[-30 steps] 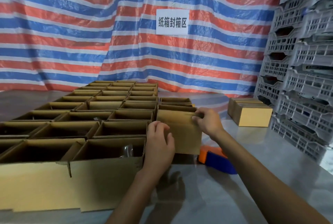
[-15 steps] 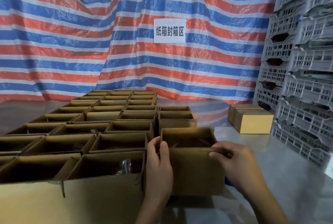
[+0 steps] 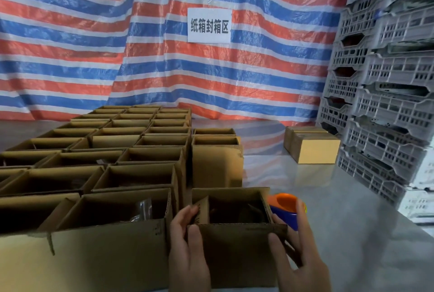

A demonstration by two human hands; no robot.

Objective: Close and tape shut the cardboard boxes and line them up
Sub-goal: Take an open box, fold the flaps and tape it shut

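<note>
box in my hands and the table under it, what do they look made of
Box: corrugated cardboard, matte brown; fluting shows along its cut top edge. Table: probably stainless steel or similar metal, smooth grey, faintly mirroring the striped tarp.

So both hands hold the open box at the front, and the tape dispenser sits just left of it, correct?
Wrong side: in the head view the tape dispenser sits just right of the open box, behind the right hand. That hand and the left hand do both hold the box.
</note>
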